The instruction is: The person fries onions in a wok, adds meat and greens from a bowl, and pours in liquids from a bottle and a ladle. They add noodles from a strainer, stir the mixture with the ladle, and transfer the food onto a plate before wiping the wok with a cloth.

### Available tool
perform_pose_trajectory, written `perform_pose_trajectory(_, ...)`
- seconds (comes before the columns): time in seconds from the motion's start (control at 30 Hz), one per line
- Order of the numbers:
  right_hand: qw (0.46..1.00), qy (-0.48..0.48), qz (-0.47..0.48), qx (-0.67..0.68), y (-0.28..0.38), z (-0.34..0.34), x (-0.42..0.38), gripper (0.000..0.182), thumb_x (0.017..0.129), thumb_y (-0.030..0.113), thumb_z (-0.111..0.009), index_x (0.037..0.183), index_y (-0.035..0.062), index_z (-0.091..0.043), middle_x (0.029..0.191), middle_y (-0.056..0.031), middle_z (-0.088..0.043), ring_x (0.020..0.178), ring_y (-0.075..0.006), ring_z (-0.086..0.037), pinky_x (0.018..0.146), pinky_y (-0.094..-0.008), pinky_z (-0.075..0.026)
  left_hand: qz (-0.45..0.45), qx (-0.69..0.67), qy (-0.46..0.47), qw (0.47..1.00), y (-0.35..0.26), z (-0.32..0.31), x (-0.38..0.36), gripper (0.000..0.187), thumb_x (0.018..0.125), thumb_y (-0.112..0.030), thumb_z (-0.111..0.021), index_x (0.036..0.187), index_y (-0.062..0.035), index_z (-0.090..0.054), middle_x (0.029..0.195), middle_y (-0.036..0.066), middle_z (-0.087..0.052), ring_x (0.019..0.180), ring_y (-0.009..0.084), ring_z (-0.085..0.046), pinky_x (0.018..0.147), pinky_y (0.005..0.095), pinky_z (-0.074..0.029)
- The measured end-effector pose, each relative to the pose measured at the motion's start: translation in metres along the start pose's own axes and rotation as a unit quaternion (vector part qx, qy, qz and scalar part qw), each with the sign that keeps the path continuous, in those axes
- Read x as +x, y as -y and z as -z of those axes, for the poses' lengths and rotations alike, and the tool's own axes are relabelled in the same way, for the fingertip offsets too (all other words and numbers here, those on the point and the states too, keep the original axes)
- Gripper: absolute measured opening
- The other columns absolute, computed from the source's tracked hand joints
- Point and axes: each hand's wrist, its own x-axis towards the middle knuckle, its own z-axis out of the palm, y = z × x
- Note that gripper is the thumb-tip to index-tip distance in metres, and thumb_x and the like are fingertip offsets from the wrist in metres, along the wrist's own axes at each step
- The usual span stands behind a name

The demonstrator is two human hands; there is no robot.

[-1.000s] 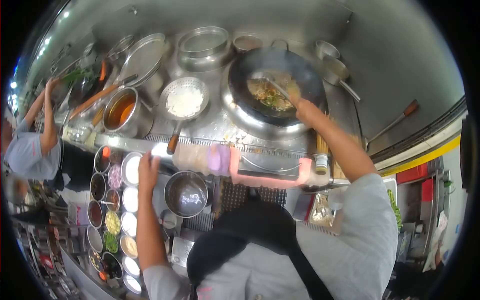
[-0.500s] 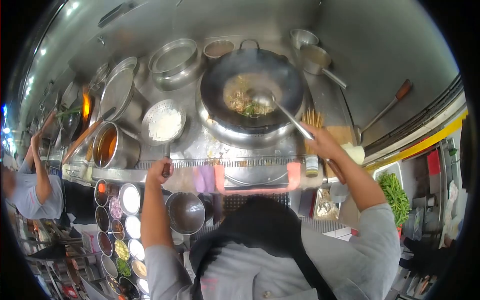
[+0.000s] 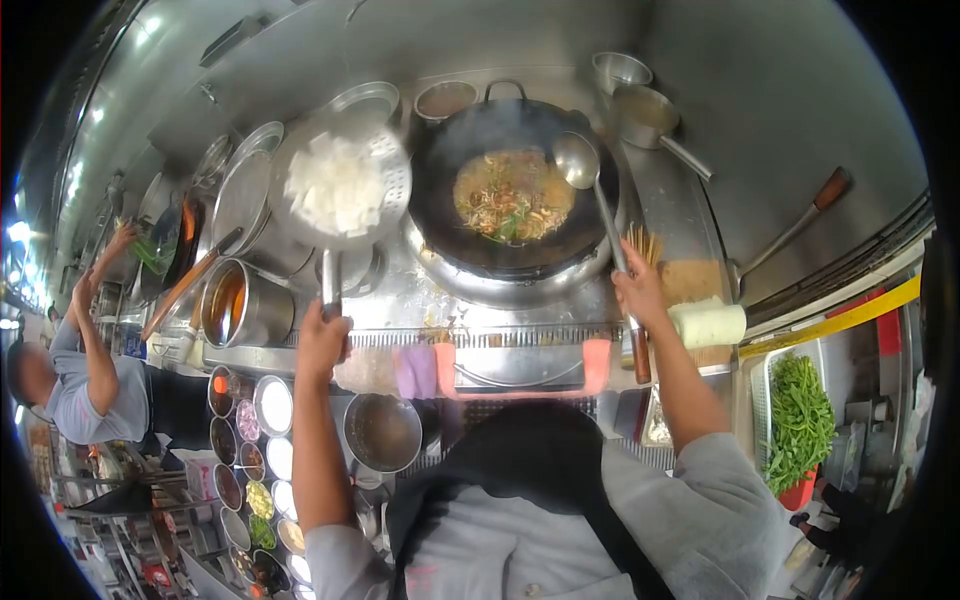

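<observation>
My left hand (image 3: 323,340) is closed round the handle of a perforated strainer (image 3: 397,185), held up to the left of the wok. White chopped pieces (image 3: 335,185) fill most of its bowl. My right hand (image 3: 640,287) grips the long handle of a ladle (image 3: 577,160), whose bowl hangs over the right side of the wok. Inside the black wok (image 3: 440,170), a steaming mix of brown bits and green leaves (image 3: 513,200) lies in the bottom. The wok rests on a round metal burner ring (image 3: 480,285).
A pot of reddish-orange liquid (image 3: 235,305) stands at left, with ingredient bowls (image 3: 273,405) below it. Saucepans (image 3: 645,115) sit at back right. Leafy greens (image 3: 800,410) fill a basket at right. At far left a co-worker (image 3: 100,390) handles another wok near a flame.
The strainer of white pieces has been lifted from the counter and nearer the wok. The ladle has risen out of the food toward the wok's right side.
</observation>
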Motion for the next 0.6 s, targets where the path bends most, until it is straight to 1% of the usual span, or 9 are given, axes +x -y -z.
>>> perform_pose_trajectory(0.1, 0.999, 0.012, -0.006, 0.038, -0.004, -0.002, -0.001, 0.064, 0.089, 0.002, -0.058, 0.149, 0.0086, -0.037, 0.088, -0.0057, -0.056, 0.051, -0.0088, -0.050, 0.040, -0.0263, -0.041, -0.052, 0.030, 0.018, 0.998, -0.008, -0.034, 0.026, 0.019, 0.079, -0.004, -0.061, 0.094, -0.0054, -0.049, 0.064, 0.000, -0.046, 0.043, 0.0109, -0.046, 0.038, 0.0272, -0.035)
perform_pose_trajectory(0.13, 0.999, 0.015, -0.003, 0.047, -0.006, -0.002, -0.001, 0.064, 0.089, 0.001, -0.058, 0.149, 0.0089, -0.037, 0.089, -0.0059, -0.056, 0.051, -0.0088, -0.050, 0.040, -0.0262, -0.042, -0.067, 0.080, -0.007, 0.995, -0.009, -0.050, 0.035, 0.021, 0.079, -0.005, -0.061, 0.097, -0.0050, -0.050, 0.066, 0.001, -0.048, 0.044, 0.0101, -0.048, 0.037, 0.0272, -0.037)
perform_pose_trajectory(0.17, 0.998, 0.015, -0.004, 0.056, -0.007, -0.002, -0.001, 0.064, 0.089, 0.001, -0.058, 0.149, 0.0090, -0.037, 0.089, -0.0061, -0.056, 0.051, -0.0089, -0.050, 0.040, -0.0262, -0.042, -0.076, 0.136, -0.005, 0.988, -0.011, -0.062, 0.043, 0.024, 0.079, -0.008, -0.062, 0.100, -0.0030, -0.050, 0.069, 0.006, -0.055, 0.049, 0.0177, -0.055, 0.045, 0.0331, -0.045)
perform_pose_trajectory(0.23, 0.997, 0.014, -0.008, 0.075, -0.010, -0.002, -0.004, 0.064, 0.089, 0.002, -0.058, 0.149, 0.0092, -0.037, 0.090, -0.0065, -0.056, 0.051, -0.0090, -0.050, 0.040, -0.0262, -0.042, -0.168, 0.310, -0.053, 0.934, -0.009, -0.090, 0.060, 0.032, 0.079, -0.009, -0.062, 0.107, -0.0015, -0.048, 0.084, 0.022, -0.065, 0.073, 0.0395, -0.066, 0.066, 0.0470, -0.052)
perform_pose_trajectory(0.3, 0.997, 0.012, 0.002, 0.078, -0.018, -0.001, -0.004, 0.064, 0.090, 0.002, -0.058, 0.149, 0.0093, -0.037, 0.090, -0.0069, -0.055, 0.051, -0.0092, -0.050, 0.040, -0.0264, -0.042, -0.139, 0.350, -0.068, 0.924, -0.022, -0.120, 0.058, 0.037, 0.080, -0.011, -0.062, 0.112, -0.0026, -0.045, 0.095, 0.029, -0.065, 0.091, 0.0484, -0.062, 0.081, 0.0527, -0.049)
perform_pose_trajectory(0.37, 0.996, 0.012, 0.005, 0.088, -0.023, 0.001, -0.005, 0.064, 0.090, 0.002, -0.058, 0.149, 0.0095, -0.037, 0.090, -0.0069, -0.055, 0.050, -0.0093, -0.050, 0.040, -0.0264, -0.042, -0.135, 0.402, -0.062, 0.904, -0.027, -0.142, 0.058, 0.041, 0.082, -0.013, -0.061, 0.117, -0.0043, -0.041, 0.099, 0.027, -0.065, 0.092, 0.0453, -0.064, 0.080, 0.0530, -0.050)
perform_pose_trajectory(0.43, 0.996, 0.009, -0.001, 0.084, -0.019, 0.003, -0.010, 0.064, 0.089, 0.001, -0.058, 0.149, 0.0097, -0.036, 0.087, -0.0063, -0.055, 0.050, -0.0091, -0.050, 0.040, -0.0263, -0.041, -0.144, 0.433, -0.066, 0.887, -0.032, -0.160, 0.052, 0.039, 0.084, -0.011, -0.059, 0.117, -0.0047, -0.040, 0.101, 0.026, -0.064, 0.091, 0.0446, -0.064, 0.078, 0.0525, -0.051)
perform_pose_trajectory(0.53, 0.996, 0.004, 0.002, 0.091, -0.020, 0.005, -0.013, 0.064, 0.089, 0.002, -0.058, 0.149, 0.0095, -0.036, 0.082, -0.0051, -0.054, 0.050, -0.0087, -0.049, 0.039, -0.0262, -0.041, -0.163, 0.468, -0.071, 0.866, -0.028, -0.177, 0.056, 0.038, 0.085, -0.007, -0.058, 0.118, -0.0054, -0.039, 0.103, 0.024, -0.062, 0.091, 0.0443, -0.064, 0.076, 0.0514, -0.052)
perform_pose_trajectory(0.6, 0.996, -0.008, -0.001, 0.092, -0.018, 0.006, -0.020, 0.064, 0.089, 0.002, -0.058, 0.149, 0.0094, -0.037, 0.078, -0.0043, -0.054, 0.050, -0.0084, -0.048, 0.040, -0.0263, -0.041, -0.171, 0.468, -0.071, 0.864, -0.031, -0.184, 0.059, 0.039, 0.086, -0.006, -0.058, 0.119, -0.0057, -0.038, 0.104, 0.024, -0.061, 0.091, 0.0440, -0.064, 0.075, 0.0505, -0.052)
